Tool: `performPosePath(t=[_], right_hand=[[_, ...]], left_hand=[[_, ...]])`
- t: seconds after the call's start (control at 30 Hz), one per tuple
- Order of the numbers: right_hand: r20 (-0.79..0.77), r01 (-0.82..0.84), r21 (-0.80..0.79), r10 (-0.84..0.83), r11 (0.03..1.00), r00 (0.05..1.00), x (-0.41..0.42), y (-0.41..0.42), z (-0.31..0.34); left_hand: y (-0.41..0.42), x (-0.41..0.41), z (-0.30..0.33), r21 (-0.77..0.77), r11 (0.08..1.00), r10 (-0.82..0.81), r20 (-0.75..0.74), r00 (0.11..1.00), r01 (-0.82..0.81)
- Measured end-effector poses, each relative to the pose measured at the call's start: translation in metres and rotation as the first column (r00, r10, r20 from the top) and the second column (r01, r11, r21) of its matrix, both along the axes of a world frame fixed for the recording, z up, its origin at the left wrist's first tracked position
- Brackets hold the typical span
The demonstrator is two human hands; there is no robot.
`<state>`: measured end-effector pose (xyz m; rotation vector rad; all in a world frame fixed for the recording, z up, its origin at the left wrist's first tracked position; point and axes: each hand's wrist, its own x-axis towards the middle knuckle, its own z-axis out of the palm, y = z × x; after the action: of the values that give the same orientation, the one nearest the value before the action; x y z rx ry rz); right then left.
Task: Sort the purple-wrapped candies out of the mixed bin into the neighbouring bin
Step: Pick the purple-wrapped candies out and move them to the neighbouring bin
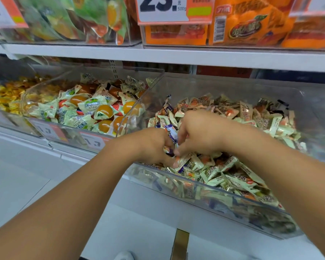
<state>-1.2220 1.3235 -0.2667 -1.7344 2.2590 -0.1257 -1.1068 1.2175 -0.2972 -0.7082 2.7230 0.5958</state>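
Observation:
Both my hands are inside the clear mixed bin [204, 192], which is full of pale green and orange-wrapped candies. My left hand [152, 145] is curled round a bunch of purple-wrapped candies [170, 131] that stick out above and below its fingers. My right hand [199, 134] sits right beside it, its fingertips pinching at a wrapper near the purple candies on the pile. More purple wrappers [167, 105] lie at the bin's far left corner. The neighbouring bin [94, 107] to the left holds green-wrapped and orange jelly sweets.
A third bin [6, 96] of yellow candies stands at the far left. A white shelf edge [176, 57] runs above the bins, with bagged snacks and a price sign [163, 8] on it. Price tags [51, 131] hang on the bins' fronts. White floor lies below.

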Motion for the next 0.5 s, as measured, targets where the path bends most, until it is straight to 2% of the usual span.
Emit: performPosePath(t=[0.07, 0.13, 0.2, 0.27, 0.33, 0.4, 0.47, 0.5], right_hand=[[-0.139, -0.021, 0.103, 0.035, 0.994, 0.990, 0.010, 0.003, 0.002], [-0.243, -0.024, 0.278, 0.095, 0.960, 0.965, 0.013, 0.009, 0.009], [-0.277, -0.031, 0.397, 0.152, 0.917, 0.949, 0.014, 0.016, 0.015], [-0.197, -0.036, 0.330, 0.106, 0.943, 0.975, 0.008, 0.019, 0.016], [-0.111, -0.028, 0.088, 0.038, 0.996, 0.993, 0.000, 0.014, 0.016], [-0.017, -0.008, -0.097, 0.007, 0.995, 1.000, -0.004, 0.005, 0.014], [0.049, -0.025, -0.065, 0.028, 0.998, 0.998, 0.003, -0.003, 0.009], [0.032, -0.038, -0.009, 0.038, 0.999, 0.999, 0.008, -0.006, 0.002]], left_hand=[[0.000, -0.004, -0.001, -0.026, 0.999, -0.031, 0.014, 0.999, 0.031], [-0.003, -0.005, -0.002, -0.009, 0.999, -0.043, -0.003, 0.999, 0.043], [-0.006, -0.003, -0.002, 0.023, 0.998, -0.050, -0.001, 0.999, 0.050], [-0.010, 0.001, 0.002, 0.034, 0.999, -0.036, 0.007, 0.999, 0.036], [-0.012, 0.005, 0.011, 0.026, 1.000, 0.002, -0.003, 1.000, -0.002], [-0.011, 0.006, 0.019, -0.024, 0.998, 0.049, -0.028, 0.998, -0.049], [-0.007, 0.006, 0.022, -0.117, 0.989, 0.088, -0.031, 0.996, -0.091], [-0.005, 0.005, 0.022, -0.157, 0.983, 0.094, -0.022, 0.995, -0.097]])
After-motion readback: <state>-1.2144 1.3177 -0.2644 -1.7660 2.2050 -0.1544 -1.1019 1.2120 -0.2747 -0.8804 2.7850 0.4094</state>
